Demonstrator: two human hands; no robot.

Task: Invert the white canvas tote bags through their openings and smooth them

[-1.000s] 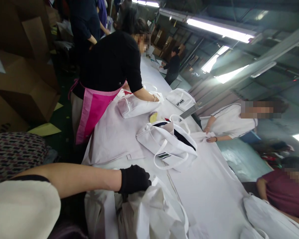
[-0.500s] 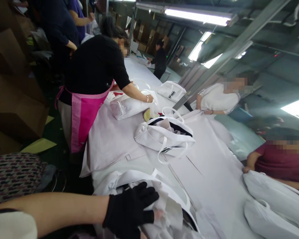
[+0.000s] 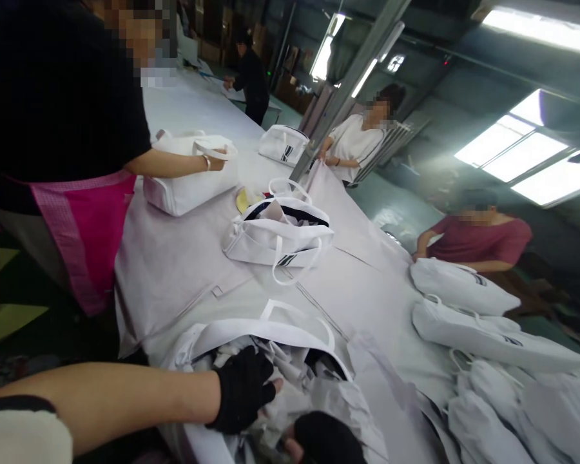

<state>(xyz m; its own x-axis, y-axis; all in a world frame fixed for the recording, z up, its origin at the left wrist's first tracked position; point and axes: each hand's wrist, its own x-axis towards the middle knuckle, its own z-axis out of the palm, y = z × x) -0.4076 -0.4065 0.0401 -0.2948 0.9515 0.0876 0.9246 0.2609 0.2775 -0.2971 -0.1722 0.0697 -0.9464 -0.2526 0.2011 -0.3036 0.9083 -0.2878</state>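
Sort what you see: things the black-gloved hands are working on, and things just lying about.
In hand:
near white bag, open
crumpled stuffing inside it, with the left hand and right hand at it

Apparently lying about:
open striped bag ahead
striped bag beyond it
white bags at right
yellow sheet on the floor

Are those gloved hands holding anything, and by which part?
It cannot be told: the left hand and right hand are at the crumpled paper in the white handled bag, any hold hidden.
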